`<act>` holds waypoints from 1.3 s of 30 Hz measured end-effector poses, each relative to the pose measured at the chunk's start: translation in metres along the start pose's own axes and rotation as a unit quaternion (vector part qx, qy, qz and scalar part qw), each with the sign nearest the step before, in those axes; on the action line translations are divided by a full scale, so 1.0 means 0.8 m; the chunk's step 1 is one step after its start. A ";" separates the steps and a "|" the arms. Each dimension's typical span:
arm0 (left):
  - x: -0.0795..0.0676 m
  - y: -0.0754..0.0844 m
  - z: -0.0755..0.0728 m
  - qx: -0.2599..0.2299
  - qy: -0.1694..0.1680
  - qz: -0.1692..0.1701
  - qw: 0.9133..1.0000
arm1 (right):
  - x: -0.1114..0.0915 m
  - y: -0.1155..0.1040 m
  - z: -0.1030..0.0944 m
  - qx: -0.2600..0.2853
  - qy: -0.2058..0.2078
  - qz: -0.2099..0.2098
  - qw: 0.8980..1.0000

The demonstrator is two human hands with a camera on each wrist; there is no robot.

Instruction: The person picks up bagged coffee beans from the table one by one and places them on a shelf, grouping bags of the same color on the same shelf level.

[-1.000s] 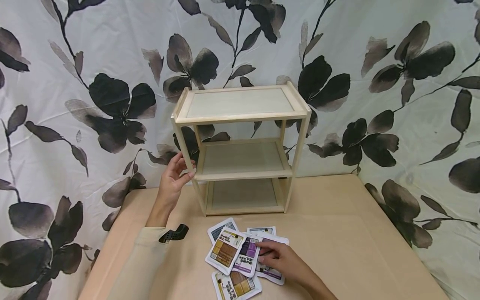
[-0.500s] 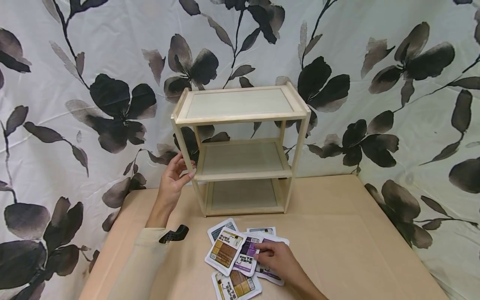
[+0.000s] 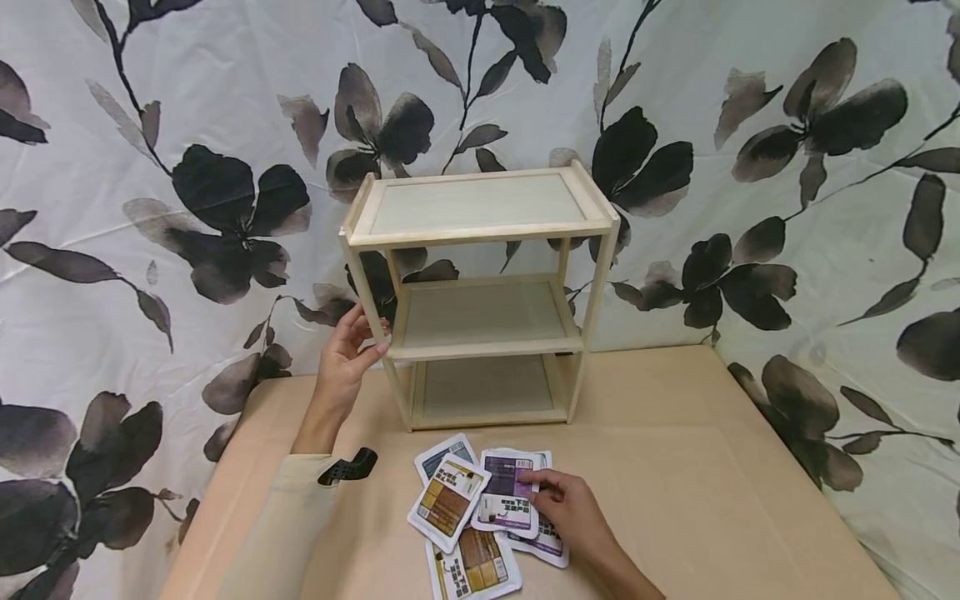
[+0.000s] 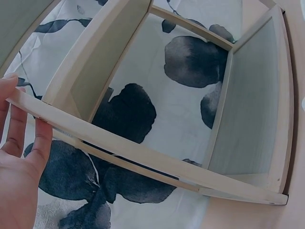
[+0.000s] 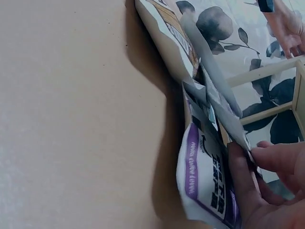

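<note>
My left hand [image 3: 341, 371] holds the front left post of a small three-tier wooden shelf [image 3: 483, 352]. In the left wrist view its fingers [image 4: 39, 145] and thumb are around the pale wooden rail [image 4: 128, 151]. My right hand [image 3: 576, 508] pinches the right edge of a white-and-purple packet [image 3: 502, 510] between thumb and fingers, above the pile. In the right wrist view, another purple-banded packet [image 5: 202, 176] lies below those fingers. Packets with brown and yellow prints [image 3: 448, 504] lie to the left, and one more [image 3: 474, 568] at the front.
The shelf stands at the back of a light tan table [image 3: 712, 500], close to a white cloth backdrop [image 3: 750, 192] with dark flowers. A blue-printed packet [image 3: 442, 457] lies at the pile's back left, just before the shelf's base. A black band [image 3: 348, 467] sits at the left sleeve.
My right hand has taken hold of the purple packet, raised it and turned it straighter, shifting it slightly to the right. The left hand stays on the shelf post.
</note>
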State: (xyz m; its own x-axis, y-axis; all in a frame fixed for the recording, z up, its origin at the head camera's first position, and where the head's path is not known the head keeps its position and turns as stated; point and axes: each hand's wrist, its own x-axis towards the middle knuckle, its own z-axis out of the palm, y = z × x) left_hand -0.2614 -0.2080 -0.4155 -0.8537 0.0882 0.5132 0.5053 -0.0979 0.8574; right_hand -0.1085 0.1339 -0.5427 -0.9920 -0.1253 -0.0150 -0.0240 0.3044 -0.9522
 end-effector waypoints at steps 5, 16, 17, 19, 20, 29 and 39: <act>0.000 0.002 0.000 0.001 0.001 -0.001 1.000 | -0.001 0.002 -0.002 -0.007 -0.025 -0.003 1.000; 0.000 0.001 -0.001 -0.010 0.003 0.006 1.000 | 0.000 0.007 -0.010 0.154 -0.106 0.020 0.982; 0.000 0.001 -0.001 -0.010 0.003 0.007 1.000 | 0.001 0.008 -0.011 0.153 -0.113 0.012 0.982; 0.000 0.001 -0.001 -0.010 0.002 0.008 1.000 | 0.002 0.009 -0.012 0.139 -0.124 -0.007 0.983; 0.000 0.001 -0.001 -0.010 0.002 0.008 1.000 | 0.002 0.009 -0.012 0.129 -0.127 -0.013 0.983; 0.002 0.000 -0.003 -0.007 -0.002 0.011 1.000 | 0.002 0.006 -0.018 0.123 -0.132 0.010 0.984; 0.002 0.000 -0.003 -0.009 -0.006 0.010 1.000 | 0.003 0.003 -0.035 0.131 -0.137 0.020 0.982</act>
State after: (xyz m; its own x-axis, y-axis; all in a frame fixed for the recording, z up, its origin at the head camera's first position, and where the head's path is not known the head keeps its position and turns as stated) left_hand -0.2631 -0.2101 -0.4145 -0.8417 0.0970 0.5311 0.5202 -0.1172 0.8459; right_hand -0.1144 0.1604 -0.5363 -0.9203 -0.3778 -0.1013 0.0829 0.0649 -0.9944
